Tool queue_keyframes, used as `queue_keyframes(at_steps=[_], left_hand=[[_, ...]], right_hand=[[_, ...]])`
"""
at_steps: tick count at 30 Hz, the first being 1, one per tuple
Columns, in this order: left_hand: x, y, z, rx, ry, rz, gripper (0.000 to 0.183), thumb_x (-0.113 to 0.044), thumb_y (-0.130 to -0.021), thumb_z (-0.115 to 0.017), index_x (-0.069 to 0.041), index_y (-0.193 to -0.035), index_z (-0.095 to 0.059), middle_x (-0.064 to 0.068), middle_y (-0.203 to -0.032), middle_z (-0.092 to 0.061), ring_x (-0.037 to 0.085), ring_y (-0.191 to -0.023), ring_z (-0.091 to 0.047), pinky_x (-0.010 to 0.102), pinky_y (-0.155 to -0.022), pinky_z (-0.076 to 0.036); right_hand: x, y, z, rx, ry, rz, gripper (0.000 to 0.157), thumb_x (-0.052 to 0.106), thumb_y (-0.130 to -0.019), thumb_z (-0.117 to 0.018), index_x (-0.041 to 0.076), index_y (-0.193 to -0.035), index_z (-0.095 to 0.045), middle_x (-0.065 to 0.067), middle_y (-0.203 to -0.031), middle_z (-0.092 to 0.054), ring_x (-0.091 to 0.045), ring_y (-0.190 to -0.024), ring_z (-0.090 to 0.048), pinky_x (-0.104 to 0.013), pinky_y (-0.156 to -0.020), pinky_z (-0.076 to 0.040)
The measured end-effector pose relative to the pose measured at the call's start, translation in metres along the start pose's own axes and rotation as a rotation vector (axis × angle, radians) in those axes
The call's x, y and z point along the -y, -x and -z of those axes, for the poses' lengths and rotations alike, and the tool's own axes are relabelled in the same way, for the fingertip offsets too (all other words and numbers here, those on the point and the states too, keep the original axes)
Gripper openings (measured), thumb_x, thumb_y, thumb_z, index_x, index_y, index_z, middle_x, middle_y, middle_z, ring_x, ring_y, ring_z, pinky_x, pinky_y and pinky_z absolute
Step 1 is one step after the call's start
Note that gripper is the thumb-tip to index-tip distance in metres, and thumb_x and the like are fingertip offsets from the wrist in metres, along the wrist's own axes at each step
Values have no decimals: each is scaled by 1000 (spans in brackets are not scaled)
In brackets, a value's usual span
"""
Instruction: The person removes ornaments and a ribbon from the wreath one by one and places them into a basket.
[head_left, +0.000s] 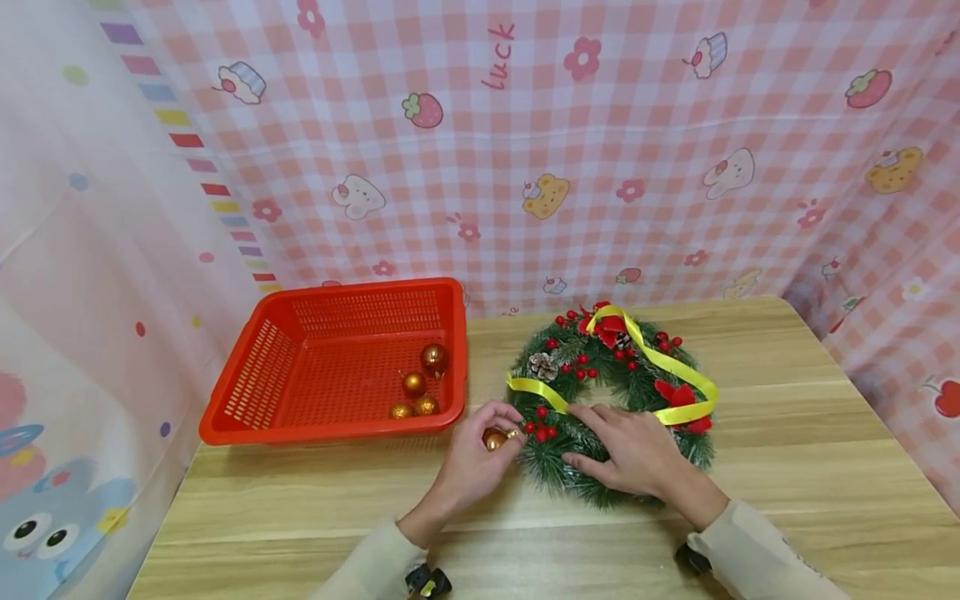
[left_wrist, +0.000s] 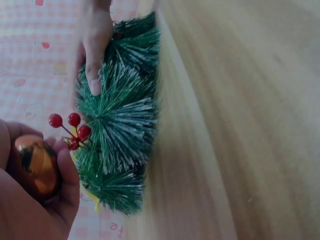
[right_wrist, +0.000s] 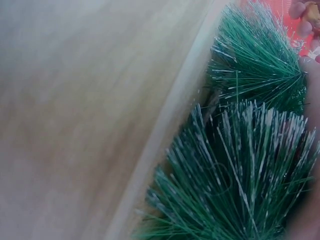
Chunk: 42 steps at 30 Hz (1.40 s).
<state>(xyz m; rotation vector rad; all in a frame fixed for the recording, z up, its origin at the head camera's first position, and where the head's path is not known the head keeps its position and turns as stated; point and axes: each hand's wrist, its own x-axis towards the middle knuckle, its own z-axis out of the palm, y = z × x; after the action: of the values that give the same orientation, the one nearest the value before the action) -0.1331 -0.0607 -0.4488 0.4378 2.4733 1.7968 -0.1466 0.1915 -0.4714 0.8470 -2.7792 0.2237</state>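
Observation:
A green Christmas wreath [head_left: 551, 467] with red berries [head_left: 542, 432], pine cones [head_left: 543, 367] and red flowers lies on the table. My left hand [head_left: 476, 458] holds a shiny gold bauble [left_wrist: 37, 167] in curled fingers, close beside the berries at the wreath's left front; a small gold cap shows on it. Resting on the wreath's front part is my right hand [head_left: 633, 450], its fingers extended over the needles and the thumb apart. A yellow ribbon [head_left: 678, 367] loops loosely over the wreath, one end near the right fingertips.
To the left stands a red plastic basket [head_left: 300, 432] with several gold baubles [head_left: 414, 384] at its right side. Wooden table surface [head_left: 795, 433] extends right of the wreath. A pink checked cloth [head_left: 480, 183] hangs behind the table.

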Motion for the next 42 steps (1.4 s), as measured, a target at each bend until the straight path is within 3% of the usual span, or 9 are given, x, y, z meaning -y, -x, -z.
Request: queue_keyframes(at_steps=[11, 17, 26, 31, 35, 42], left_hand=[[6, 3, 0, -75, 26, 20, 22, 1, -86, -67, -3, -107, -64, 12, -94, -71, 16, -90, -64, 25, -83, -48], [-5, 5, 7, -68, 73, -1, 25, 3, -87, -65, 0, -112, -61, 18, -95, -70, 15, -86, -65, 23, -80, -50], [-19, 3, 22, -82, 103, -25, 25, 2, -89, -66, -10, -110, -61, 11, -93, -70, 14, -81, -63, 22, -70, -49], [-27, 0, 38, -111, 110, -47, 24, 2, -90, -65, -10, -110, -61, 11, -92, -70, 20, -78, -65, 22, -65, -49], [-29, -6, 55, -174, 119, -62, 23, 3, -89, -66, -6, -109, -61, 14, -92, -69, 20, -76, -65, 23, -64, -52], [-19, -18, 101, -281, 115, 7, 21, -2, -92, -65, -4, -111, -59, 16, -92, -66, 16, -69, -63, 27, -56, -54]], right_hand=[[0, -1, 0, 9, 2, -5, 71, 68, -88, -56, 20, -140, -54, -8, -118, -71, -24, -81, -72, -25, -47, -41], [1, 0, 0, 21, -6, -16, 70, 67, -88, -57, 20, -140, -54, -8, -119, -70, -24, -82, -72, -26, -47, -42], [1, 1, 0, 24, -7, -22, 71, 68, -88, -57, 20, -140, -54, -8, -119, -70, -24, -79, -72, -23, -45, -36], [1, 2, 1, 34, -13, -33, 70, 68, -88, -56, 21, -141, -53, -8, -121, -69, -24, -80, -72, -23, -44, -33], [0, 3, 1, 33, -11, -36, 70, 68, -88, -57, 22, -141, -53, -9, -121, -70, -25, -81, -72, -22, -44, -33], [1, 1, 0, 22, -7, -22, 70, 68, -88, -56, 21, -140, -54, -8, -120, -70, -23, -78, -71, -23, -44, -34]])
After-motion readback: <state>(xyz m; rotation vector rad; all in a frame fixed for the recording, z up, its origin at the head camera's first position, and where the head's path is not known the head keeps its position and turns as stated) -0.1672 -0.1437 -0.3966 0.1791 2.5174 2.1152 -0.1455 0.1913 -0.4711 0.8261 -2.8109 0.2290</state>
